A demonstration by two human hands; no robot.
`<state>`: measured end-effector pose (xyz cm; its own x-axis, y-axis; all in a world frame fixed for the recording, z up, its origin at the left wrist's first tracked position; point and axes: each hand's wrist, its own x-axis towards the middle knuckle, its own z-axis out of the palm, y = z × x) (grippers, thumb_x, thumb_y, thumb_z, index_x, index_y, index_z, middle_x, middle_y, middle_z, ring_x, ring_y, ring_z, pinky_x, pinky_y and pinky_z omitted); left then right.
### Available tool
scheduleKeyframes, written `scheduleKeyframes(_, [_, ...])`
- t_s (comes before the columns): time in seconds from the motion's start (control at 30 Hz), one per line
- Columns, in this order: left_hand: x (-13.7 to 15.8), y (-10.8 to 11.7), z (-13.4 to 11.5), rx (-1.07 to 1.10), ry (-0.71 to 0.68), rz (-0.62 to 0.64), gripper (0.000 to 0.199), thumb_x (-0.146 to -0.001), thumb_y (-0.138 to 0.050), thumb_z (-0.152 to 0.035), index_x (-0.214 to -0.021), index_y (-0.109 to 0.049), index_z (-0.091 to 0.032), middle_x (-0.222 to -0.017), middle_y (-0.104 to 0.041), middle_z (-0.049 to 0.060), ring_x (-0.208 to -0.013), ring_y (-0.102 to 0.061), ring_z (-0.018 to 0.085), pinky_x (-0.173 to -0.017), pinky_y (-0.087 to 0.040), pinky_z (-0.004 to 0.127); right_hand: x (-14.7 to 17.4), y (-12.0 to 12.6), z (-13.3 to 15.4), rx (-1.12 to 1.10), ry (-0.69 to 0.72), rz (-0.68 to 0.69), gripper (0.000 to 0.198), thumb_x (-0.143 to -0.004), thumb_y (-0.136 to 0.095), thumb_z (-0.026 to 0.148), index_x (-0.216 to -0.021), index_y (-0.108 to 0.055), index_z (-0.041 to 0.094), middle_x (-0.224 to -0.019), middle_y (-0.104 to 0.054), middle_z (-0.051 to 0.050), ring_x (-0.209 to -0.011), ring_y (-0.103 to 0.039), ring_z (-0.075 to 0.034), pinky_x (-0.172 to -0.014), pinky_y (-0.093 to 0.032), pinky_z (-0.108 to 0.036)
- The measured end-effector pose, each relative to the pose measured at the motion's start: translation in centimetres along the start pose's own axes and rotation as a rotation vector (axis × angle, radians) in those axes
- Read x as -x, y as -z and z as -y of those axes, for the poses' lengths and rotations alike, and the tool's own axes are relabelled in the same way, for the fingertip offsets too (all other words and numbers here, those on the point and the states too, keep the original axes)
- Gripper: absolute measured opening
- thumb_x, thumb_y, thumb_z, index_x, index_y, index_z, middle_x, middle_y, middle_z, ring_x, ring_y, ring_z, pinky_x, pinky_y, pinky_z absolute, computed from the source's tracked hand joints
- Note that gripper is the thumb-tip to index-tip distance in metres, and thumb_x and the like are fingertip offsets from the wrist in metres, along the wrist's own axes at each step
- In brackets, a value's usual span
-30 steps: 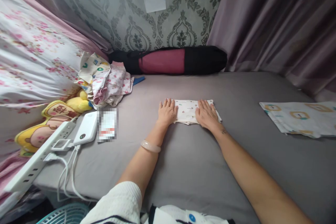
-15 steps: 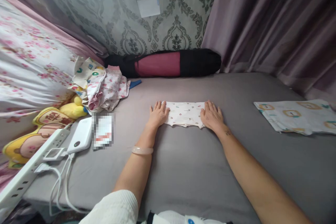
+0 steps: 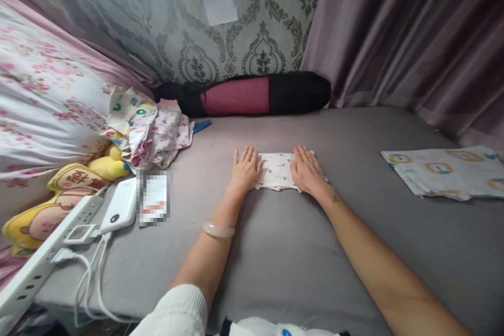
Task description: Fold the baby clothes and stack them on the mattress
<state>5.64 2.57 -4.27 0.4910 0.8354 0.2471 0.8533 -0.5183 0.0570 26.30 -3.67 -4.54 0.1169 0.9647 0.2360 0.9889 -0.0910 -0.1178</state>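
Note:
A small white printed garment (image 3: 275, 172), folded into a flat rectangle, lies on the grey bed sheet (image 3: 275, 252). My left hand (image 3: 246, 170) rests flat over its left end, fingers stretched away from me. Over the right end lies my right hand (image 3: 309, 172), also flat with the fingers out. Both palms press down from above and neither hand grips the cloth. Parts of the garment's two ends are hidden beneath the hands.
A folded cloth (image 3: 444, 170) with orange prints lies at right. Left are a heap of clothes (image 3: 157, 128), a white power bank (image 3: 120, 205), a power strip (image 3: 51, 247) with cables, and a yellow plush (image 3: 47, 215). A black and maroon bag (image 3: 236, 97) lies along the wall.
Both hands have slid inward over the garment, the left one rightward and the right one leftward. Less of the print shows between them.

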Motion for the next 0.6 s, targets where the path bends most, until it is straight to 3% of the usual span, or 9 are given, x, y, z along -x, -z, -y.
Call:
scheduleKeyframes(0.13, [0.0,-0.7,-0.3,0.021,0.018,0.112,0.057,-0.099,-0.019,-0.046,-0.143,-0.040,-0.017,-0.151,-0.038,0.012,-0.142,-0.029,0.027,-0.117,-0.017,0.055,0.2,-1.0,0.0,0.015,-0.035,0.036,0.060,-0.096,-0.022,0.033,-0.142,-0.041,-0.001,-0.150,-0.037,-0.020,-0.140,-0.030,-0.028,-0.115,-0.021,-0.042])
scheduleKeyframes(0.27, [0.1,-0.7,-0.1,0.017,0.019,0.139,0.056,-0.099,-0.020,-0.045,-0.143,-0.039,-0.016,-0.151,-0.037,0.012,-0.143,-0.028,0.027,-0.116,-0.017,0.056,0.3,-1.5,-0.3,0.033,-0.044,0.051,0.059,-0.096,-0.022,0.033,-0.142,-0.040,0.000,-0.150,-0.037,-0.019,-0.140,-0.030,-0.028,-0.115,-0.019,-0.042])
scheduleKeyframes(0.6, [0.6,0.4,-2.0,0.012,-0.070,-0.008,0.052,-0.100,-0.018,-0.041,-0.136,-0.046,-0.017,-0.145,-0.047,0.011,-0.139,-0.035,0.024,-0.118,-0.015,0.052,0.1,-0.1,-0.7,0.025,-0.078,0.023,0.060,-0.097,-0.021,0.032,-0.144,-0.037,0.000,-0.153,-0.032,-0.017,-0.142,-0.026,-0.027,-0.116,-0.017,-0.043])
